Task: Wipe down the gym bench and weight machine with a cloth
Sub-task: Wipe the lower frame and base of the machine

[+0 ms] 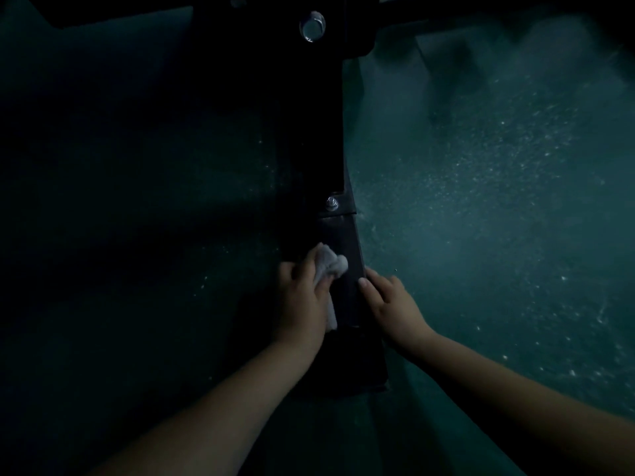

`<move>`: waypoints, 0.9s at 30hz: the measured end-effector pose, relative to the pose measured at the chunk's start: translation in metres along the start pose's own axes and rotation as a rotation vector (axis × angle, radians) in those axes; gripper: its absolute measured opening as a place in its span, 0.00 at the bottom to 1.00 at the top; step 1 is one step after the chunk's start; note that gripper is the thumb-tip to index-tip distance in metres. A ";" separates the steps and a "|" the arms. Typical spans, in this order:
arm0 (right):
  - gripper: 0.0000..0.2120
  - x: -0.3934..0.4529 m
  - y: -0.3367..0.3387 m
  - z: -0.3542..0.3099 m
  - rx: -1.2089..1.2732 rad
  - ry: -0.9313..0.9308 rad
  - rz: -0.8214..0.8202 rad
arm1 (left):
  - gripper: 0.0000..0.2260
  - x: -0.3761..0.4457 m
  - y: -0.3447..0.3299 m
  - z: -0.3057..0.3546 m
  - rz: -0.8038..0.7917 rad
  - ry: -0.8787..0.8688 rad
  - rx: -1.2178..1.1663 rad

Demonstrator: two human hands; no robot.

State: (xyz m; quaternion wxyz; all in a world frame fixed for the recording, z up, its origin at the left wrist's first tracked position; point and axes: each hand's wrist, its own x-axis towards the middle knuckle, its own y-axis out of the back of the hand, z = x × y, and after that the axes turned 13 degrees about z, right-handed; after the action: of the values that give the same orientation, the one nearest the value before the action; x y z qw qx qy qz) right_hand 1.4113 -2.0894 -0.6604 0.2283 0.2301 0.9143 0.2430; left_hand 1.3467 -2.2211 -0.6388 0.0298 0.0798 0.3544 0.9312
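Scene: dim view straight down at a dark metal frame bar [343, 269] running across a speckled green floor [481, 201].
Left hand [304, 297]: curled around a pale cloth [330, 266], pressing it on the bar's top face near its left edge.
Right hand [388, 300]: holds nothing; fingers loosely spread, resting on the bar's right edge, seemingly to steady it.
Cloth: bunched, partly under the left palm, a tail hanging down beside the wrist.
Frame detail: a bolt [331, 202] sits on a bracket just beyond the cloth; a shiny round fitting [312, 26] shows higher up.
Progress: wiping is under way on a low frame part, probably of the machine or bench base; too dark to tell which surfaces are already clean.
Left to do: likely the bar past the bolt and the upper frame; no padded seat is in view.
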 end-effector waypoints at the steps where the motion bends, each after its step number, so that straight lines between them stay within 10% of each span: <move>1: 0.20 0.000 0.000 0.001 -0.002 0.012 0.000 | 0.21 0.002 -0.001 -0.004 -0.012 -0.046 0.000; 15: 0.21 0.007 0.004 0.005 0.017 0.009 -0.016 | 0.17 0.039 -0.016 0.000 -0.032 -0.390 0.087; 27: 0.17 0.004 0.005 0.001 0.017 -0.025 0.063 | 0.12 0.037 -0.017 0.002 0.071 -0.116 0.089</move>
State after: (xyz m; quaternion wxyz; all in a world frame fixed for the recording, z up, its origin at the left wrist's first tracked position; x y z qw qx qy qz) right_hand 1.4097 -2.0831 -0.6596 0.2301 0.2640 0.9056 0.2393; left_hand 1.3107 -2.2030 -0.6438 0.0136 0.1476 0.3898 0.9089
